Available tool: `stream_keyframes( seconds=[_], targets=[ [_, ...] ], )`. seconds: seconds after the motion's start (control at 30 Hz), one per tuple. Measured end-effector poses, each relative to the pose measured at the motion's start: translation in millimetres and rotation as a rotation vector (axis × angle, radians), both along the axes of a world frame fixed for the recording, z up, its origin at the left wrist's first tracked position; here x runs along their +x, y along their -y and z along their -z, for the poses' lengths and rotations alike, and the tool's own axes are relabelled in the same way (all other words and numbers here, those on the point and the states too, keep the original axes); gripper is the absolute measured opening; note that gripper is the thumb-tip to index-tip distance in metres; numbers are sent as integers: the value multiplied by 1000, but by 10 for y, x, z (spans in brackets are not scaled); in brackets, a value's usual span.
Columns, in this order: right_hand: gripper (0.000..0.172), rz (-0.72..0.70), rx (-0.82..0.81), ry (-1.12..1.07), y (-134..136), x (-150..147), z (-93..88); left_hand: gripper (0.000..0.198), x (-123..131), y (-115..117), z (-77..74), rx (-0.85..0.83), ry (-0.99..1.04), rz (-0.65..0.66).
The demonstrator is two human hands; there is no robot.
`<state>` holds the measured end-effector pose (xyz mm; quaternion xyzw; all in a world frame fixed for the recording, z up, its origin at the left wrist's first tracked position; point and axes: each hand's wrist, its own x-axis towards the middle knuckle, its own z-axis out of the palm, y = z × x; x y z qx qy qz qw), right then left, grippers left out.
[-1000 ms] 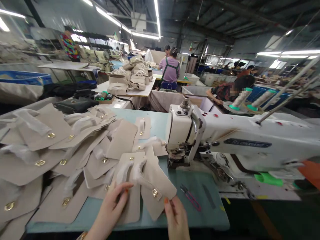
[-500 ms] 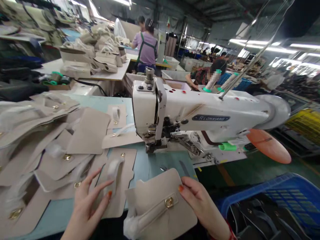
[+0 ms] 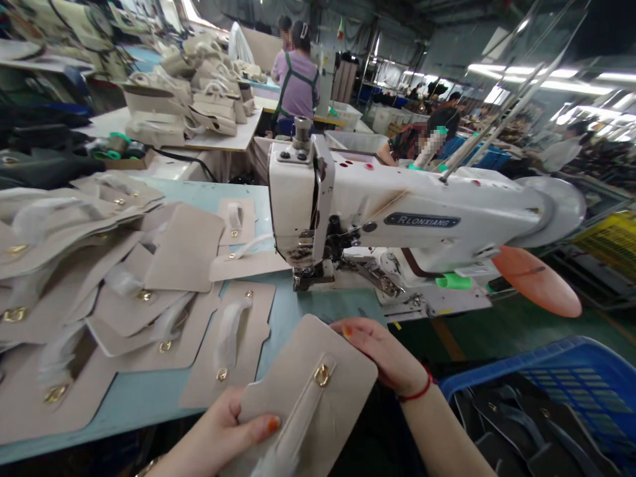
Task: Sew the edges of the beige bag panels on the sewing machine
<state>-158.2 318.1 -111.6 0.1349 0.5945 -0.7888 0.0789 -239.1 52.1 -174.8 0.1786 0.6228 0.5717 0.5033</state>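
A beige bag panel (image 3: 342,404) with a plastic-wrapped handle and a gold ring is held up in front of the table's edge, tilted. My left hand (image 3: 243,427) grips its left edge, thumb on top and fingers beneath. At the upper right edge my right hand (image 3: 370,344) is closed on the same panel, its fingers partly behind it. Just left lies another beige panel (image 3: 253,341) with a wrapped handle, flat on the table. Beyond the held panel stands a white sewing machine (image 3: 358,199), its presser foot (image 3: 313,277) above the blue-green tabletop (image 3: 293,311).
Overlapping beige panels (image 3: 183,245) cover the table's left side. A blue basket (image 3: 527,358) with dark handled pieces stands at the lower right. Finished-looking beige bags (image 3: 213,109) are piled on a table behind. Co-workers, one in a purple top (image 3: 298,83), are further back.
My left hand has moved right from over the loose panel and taken hold of the held panel's left edge. That panel has turned to a steeper slant, and my right hand has shifted up.
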Motion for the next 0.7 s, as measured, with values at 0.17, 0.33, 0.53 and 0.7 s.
stream_keyframes(
  seconds=[0.17, 0.33, 0.53, 0.7],
  targets=[
    [53, 57, -116, -145, 184, 116, 129, 25, 188, -41, -20, 81, -240, -331],
    [51, 185, 167, -243, 635, 228, 71, 15, 250, -35, 197, 160, -345, -373],
    [26, 457, 764, -482, 853, 312, -10, 12, 288, -27, 359, 176, -480, -593],
    [30, 219, 644, -481, 991, 231, -57, 17, 271, -68, 333, 163, -492, -654]
  ],
)
